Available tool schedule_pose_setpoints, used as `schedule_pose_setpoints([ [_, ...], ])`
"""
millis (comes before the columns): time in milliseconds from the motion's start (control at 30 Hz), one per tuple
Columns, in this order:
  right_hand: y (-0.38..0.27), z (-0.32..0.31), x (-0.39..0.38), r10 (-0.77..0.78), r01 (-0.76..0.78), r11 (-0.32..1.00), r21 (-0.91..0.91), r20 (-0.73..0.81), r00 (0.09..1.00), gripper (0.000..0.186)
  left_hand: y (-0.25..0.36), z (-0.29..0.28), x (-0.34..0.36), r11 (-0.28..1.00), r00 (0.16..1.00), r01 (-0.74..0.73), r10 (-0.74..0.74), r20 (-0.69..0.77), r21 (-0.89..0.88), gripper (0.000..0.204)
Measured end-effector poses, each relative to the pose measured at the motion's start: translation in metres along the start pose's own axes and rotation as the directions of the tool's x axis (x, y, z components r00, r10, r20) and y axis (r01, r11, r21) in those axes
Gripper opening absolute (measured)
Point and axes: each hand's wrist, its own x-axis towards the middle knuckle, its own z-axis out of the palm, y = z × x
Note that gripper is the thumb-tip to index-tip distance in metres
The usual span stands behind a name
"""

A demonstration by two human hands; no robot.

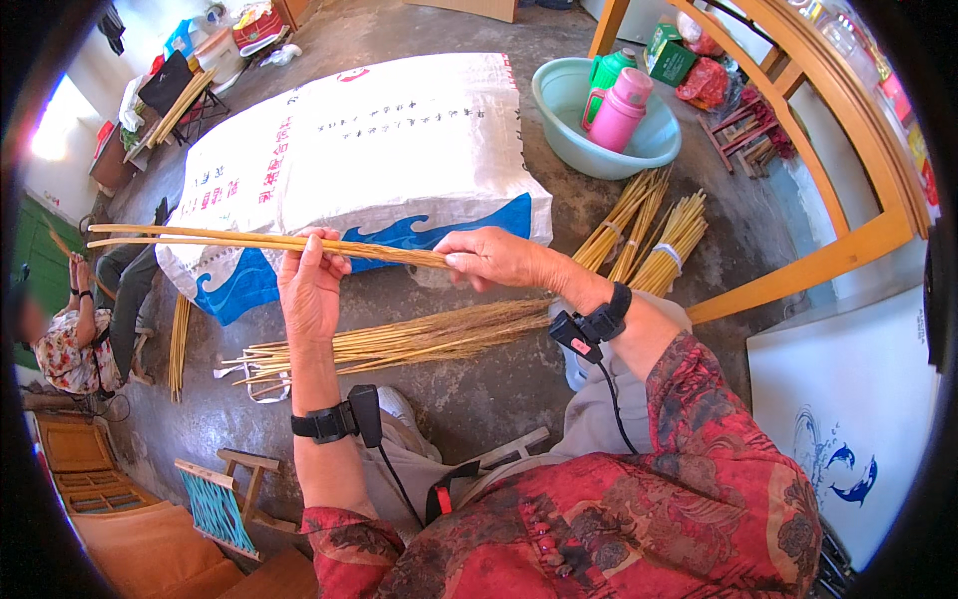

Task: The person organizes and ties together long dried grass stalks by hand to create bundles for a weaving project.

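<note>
Long, pale yellow straw stalks (180, 236) lie across my grip, held nearly level above a white woven sack (359, 140) with a blue wave border. My left hand (311, 268) pinches the stalks near their middle, fingers bent round them. My right hand (479, 258) is closed on their bushier right end, which is partly hidden by the fingers. Below, a long loose bundle of straw (389, 334) with feathery heads lies on the concrete floor (429, 389). Tied straw bundles (669, 250) lie to the right.
A pale blue basin (554, 110) holds green and pink flasks. A wooden frame (848, 255) and white panel (838, 389) stand at right. Another person (75, 349) handles straw at left, near a small turquoise-webbed stool (215, 509). A black chair (165, 85) stands behind.
</note>
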Motion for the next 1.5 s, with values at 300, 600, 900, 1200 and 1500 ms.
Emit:
schedule_pose_setpoints([
  [300,0.006,0.004,0.003,-0.241,0.207,0.966,-0.152,-0.255,0.937,0.022,-0.011,0.007,0.004,0.985,0.99,0.008,0.017,-0.141,0.17,0.011],
  [600,0.001,0.015,0.005,-0.178,0.136,0.968,-0.213,-0.193,0.965,0.021,-0.018,0.018,0.004,0.981,0.989,0.006,0.024,-0.146,0.196,0.013],
  [900,0.001,0.009,0.002,-0.095,0.093,0.995,-0.027,-0.104,0.99,0.023,-0.025,0.024,0.009,0.976,0.988,-0.019,0.052,-0.145,0.217,0.016],
  [1200,0.005,0.006,0.002,-0.16,0.144,0.983,-0.111,-0.151,0.976,0.021,-0.027,0.019,0.01,0.969,0.99,-0.014,0.048,-0.129,0.248,0.015],
  [1500,-0.002,0.012,0.001,-0.213,0.18,0.972,-0.154,-0.232,0.949,0.018,-0.033,0.025,0.008,0.859,0.987,-0.071,0.134,-0.09,0.508,0.015],
])
